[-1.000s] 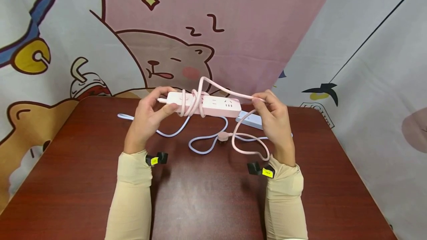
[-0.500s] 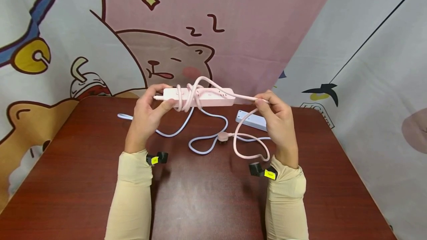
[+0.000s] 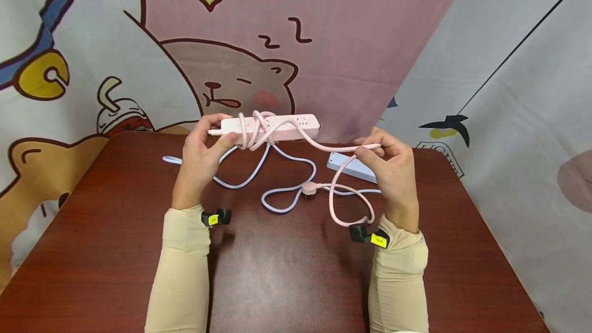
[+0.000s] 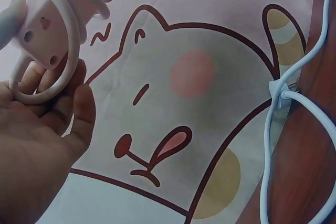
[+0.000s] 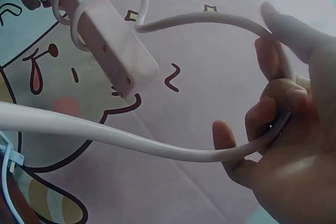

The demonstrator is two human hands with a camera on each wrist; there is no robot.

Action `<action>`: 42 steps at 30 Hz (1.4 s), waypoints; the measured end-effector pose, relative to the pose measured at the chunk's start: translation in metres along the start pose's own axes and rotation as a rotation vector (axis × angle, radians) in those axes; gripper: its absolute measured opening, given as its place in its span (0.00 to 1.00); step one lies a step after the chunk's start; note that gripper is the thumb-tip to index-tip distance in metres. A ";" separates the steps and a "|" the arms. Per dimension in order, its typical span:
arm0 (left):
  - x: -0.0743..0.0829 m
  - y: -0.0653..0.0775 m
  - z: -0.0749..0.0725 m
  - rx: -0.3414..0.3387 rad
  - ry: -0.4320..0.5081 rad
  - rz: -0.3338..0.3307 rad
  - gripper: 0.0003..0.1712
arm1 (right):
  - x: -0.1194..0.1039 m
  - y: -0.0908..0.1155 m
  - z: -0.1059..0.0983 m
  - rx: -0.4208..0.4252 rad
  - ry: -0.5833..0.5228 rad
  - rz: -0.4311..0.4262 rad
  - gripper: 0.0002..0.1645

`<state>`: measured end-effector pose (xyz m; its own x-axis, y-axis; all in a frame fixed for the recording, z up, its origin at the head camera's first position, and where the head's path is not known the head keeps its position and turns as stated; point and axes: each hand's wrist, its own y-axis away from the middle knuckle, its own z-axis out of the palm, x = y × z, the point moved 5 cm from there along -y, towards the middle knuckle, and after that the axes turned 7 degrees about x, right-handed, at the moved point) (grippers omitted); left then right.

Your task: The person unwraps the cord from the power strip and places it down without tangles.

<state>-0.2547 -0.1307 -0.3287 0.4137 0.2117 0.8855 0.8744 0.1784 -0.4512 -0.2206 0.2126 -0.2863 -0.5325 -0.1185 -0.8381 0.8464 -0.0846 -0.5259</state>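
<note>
My left hand (image 3: 198, 161) grips the left end of a pink power strip (image 3: 302, 126), raised above the table's back edge. Several turns of its pink cord (image 3: 319, 146) wrap around the strip's left half. From the wraps the cord runs right to my right hand (image 3: 393, 168), which pinches it between thumb and fingers. Past that hand the cord loops down to a pink plug (image 3: 309, 188). In the right wrist view the cord (image 5: 189, 18) passes across the curled fingers. In the left wrist view the fingers (image 4: 81, 114) lie under the strip's end (image 4: 44, 32).
A pale blue power strip (image 3: 353, 167) lies at the back right of the dark red-brown table (image 3: 287, 281). Its blue cord (image 3: 238, 187) curves leftward across the back. A cartoon-printed curtain (image 3: 351, 40) hangs behind the table.
The pink strip has moved left and slightly up with my left hand. My right hand has shifted right and a little down, drawing the cord along; the stretch between the hands now sags lower.
</note>
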 end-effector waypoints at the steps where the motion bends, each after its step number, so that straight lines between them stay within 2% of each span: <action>1: 0.000 0.000 0.000 0.005 0.001 0.002 0.22 | 0.001 0.000 -0.001 -0.007 -0.002 0.008 0.20; 4: 0.002 0.000 -0.001 0.019 0.011 0.008 0.21 | 0.003 0.001 -0.002 -0.044 0.002 0.029 0.22; 9: 0.003 -0.001 -0.002 0.033 0.070 0.015 0.21 | 0.008 0.003 -0.003 -0.158 0.057 0.058 0.21; 14: 0.002 -0.002 -0.003 0.042 0.094 0.015 0.20 | 0.022 0.004 -0.005 -0.280 0.217 0.128 0.15; 17: 0.001 -0.002 -0.004 0.047 0.092 0.014 0.20 | 0.033 0.002 -0.008 -0.314 0.317 0.168 0.12; 26: 0.001 -0.002 -0.003 0.042 0.117 0.016 0.20 | 0.068 -0.001 -0.019 -0.251 0.480 0.304 0.12; 35: 0.001 -0.002 -0.002 0.029 0.117 0.028 0.20 | 0.080 -0.002 -0.027 -0.150 0.578 0.377 0.13; 42: 0.002 0.000 -0.002 0.004 0.132 0.037 0.20 | 0.086 -0.005 -0.031 -0.087 0.592 0.405 0.14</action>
<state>-0.2540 -0.1322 -0.3268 0.4756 0.0901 0.8751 0.8570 0.1768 -0.4840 -0.2703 0.2331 -0.3606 -0.1041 0.4337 -0.8950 0.9870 -0.0658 -0.1467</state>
